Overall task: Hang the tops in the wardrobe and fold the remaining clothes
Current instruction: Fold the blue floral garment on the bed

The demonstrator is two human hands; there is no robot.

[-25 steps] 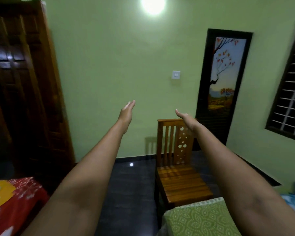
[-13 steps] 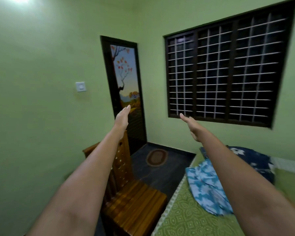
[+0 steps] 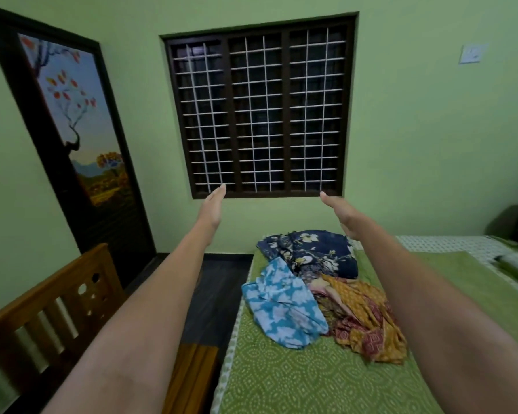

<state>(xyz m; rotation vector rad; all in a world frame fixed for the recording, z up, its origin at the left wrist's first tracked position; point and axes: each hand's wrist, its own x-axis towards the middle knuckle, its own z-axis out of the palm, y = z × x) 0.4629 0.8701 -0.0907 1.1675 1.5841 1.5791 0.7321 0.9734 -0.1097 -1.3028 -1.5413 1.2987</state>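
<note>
A pile of clothes lies on the bed [image 3: 281, 383] with its green patterned sheet. In the pile are a light blue and white garment [image 3: 284, 312], a dark blue floral garment [image 3: 311, 255] behind it, and an orange and red patterned garment [image 3: 368, 321] to the right. Both my arms stretch forward above the bed. My left hand [image 3: 213, 209] is held out flat with straight fingers and holds nothing. My right hand [image 3: 340, 213] is likewise flat and empty, just above the dark blue garment. The wardrobe is out of view.
A wooden chair [image 3: 60, 306] stands at the lower left beside the bed. A dark door with a tree picture [image 3: 81, 138] is on the left wall. A barred window [image 3: 260, 109] faces me. A dark floor strip [image 3: 219, 291] runs between chair and bed.
The view has swung right from the wardrobe and chair to the bed and window. The clothes pile has come fully into view. Both hands stay outstretched and empty.
</note>
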